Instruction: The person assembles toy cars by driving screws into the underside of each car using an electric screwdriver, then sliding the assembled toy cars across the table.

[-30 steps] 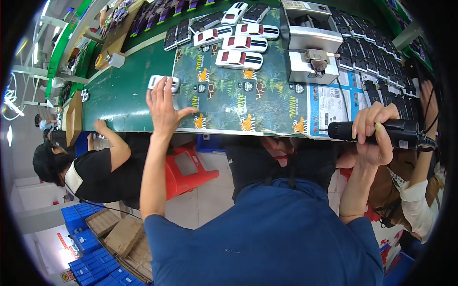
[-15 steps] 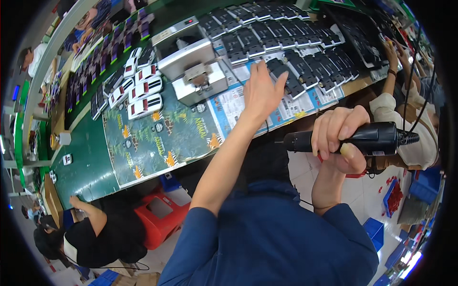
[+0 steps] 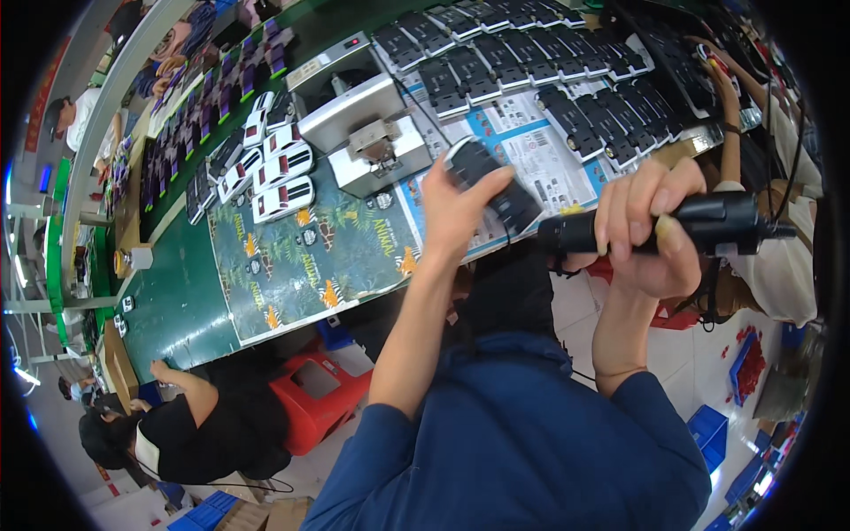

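Note:
My left hand [image 3: 453, 211] grips a toy car [image 3: 498, 184] by its side, its black underside facing up and a strip of white body showing at the edge. It hangs just above the printed sheets at the bench's front edge. In my right hand [image 3: 651, 232] is a black electric screwdriver [image 3: 724, 219], fingers wrapped round its barrel, lying nearly level with its nose toward the car. The screwdriver's bit cannot be made out. Behind the car, rows of similar upturned toy cars [image 3: 505, 60] lie on the sheets.
A metal screw feeder [image 3: 381, 150] stands left of my left hand. Beyond it sit several white toy cars [image 3: 285, 196] on a patterned mat [image 3: 336, 257]. A co-worker [image 3: 195, 416] sits at the lower left, near a red stool [image 3: 323, 394]; another person's hand [image 3: 726, 84] works at the right.
My left hand has lifted a toy car from the near row and brought it toward me, turning it. The screwdriver has shifted slightly right and stays level.

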